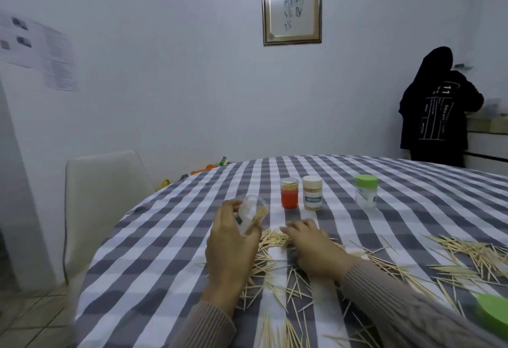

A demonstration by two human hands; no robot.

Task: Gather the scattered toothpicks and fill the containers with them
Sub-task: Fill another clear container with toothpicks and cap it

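The left hand [231,248] was lifted a little above the table [154,265] and its fingers were curled around a clear jar [251,217], which it held tilted, with the open mouth turned to the right and away from the person. Some toothpicks were already inside the jar, and their tips showed at the mouth. The right hand [316,251] lay low on the cloth, just beside the left one, on top of a heap of toothpicks [275,240]; its fingers were bent down onto the sticks, but I cannot tell if they really pinched any of them. More toothpicks were scattered over the checked cloth in front of the person and under both wrists, and another loose pile [472,254] lay well apart on the right side. Behind the hands, near the middle of the table, stood a red jar [289,193] and, just beside it, a white jar [312,193], both upright and filled with sticks. Farther right stood a jar with a green lid [365,190], also upright. A green lid [492,317] lay at the right edge of the view, near the right sleeve. A white chair [107,182] stood at the left of the table, and a person in dark clothes [437,111] stood at the far right, by the wall.
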